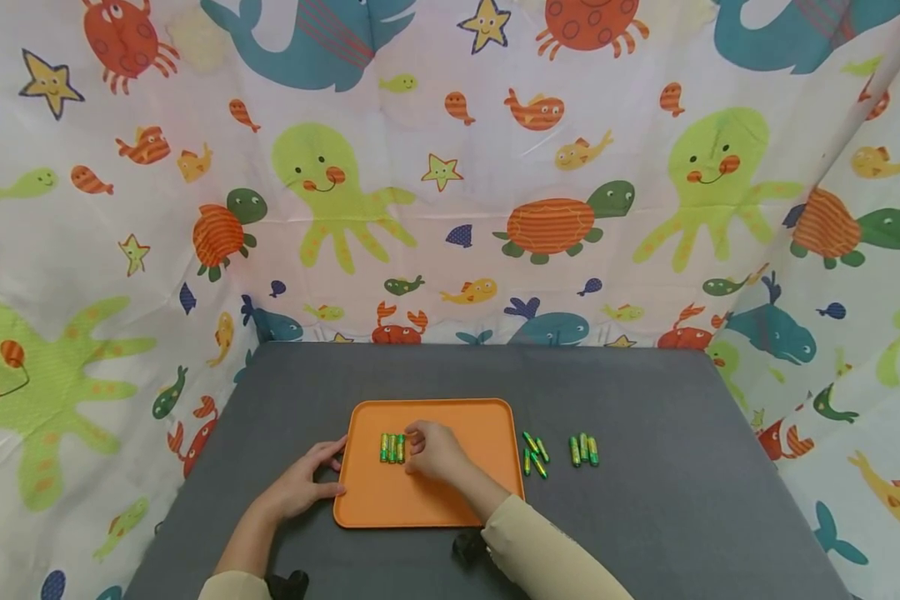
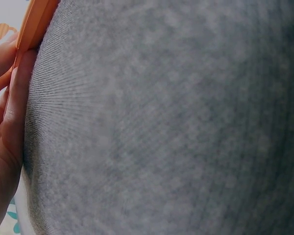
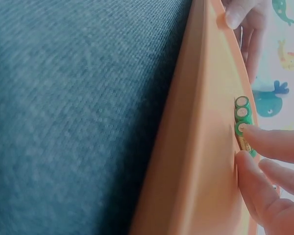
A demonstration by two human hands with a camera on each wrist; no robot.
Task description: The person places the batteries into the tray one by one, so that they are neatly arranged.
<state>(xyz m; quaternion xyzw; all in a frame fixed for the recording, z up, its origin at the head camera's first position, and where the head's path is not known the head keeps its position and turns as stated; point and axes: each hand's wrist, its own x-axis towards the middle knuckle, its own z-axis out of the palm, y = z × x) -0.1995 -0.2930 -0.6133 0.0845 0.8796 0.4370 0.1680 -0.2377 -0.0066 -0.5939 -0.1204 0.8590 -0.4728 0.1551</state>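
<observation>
An orange tray [image 1: 435, 508] lies on the grey table. My left hand [image 1: 297, 485] holds its left rim; in the left wrist view the fingers and thumb meet the orange edge [image 2: 39, 22]. Three green-and-gold batteries [image 1: 392, 448] lie side by side in a row on the tray. My right hand [image 1: 438, 452] is just right of that row. In the right wrist view its thumb and a finger [image 3: 279, 144] pinch another battery [image 3: 244, 143], mostly hidden between them, beside the round ends of the row [image 3: 242, 112].
Right of the tray lie several loose batteries [image 1: 536, 455] at mixed angles, close to its rim. Farther right are three more batteries [image 1: 583, 450] in a row. Dark objects [image 1: 468, 547] sit by both wrists. A sea-animal curtain [image 1: 435, 292] surrounds the table.
</observation>
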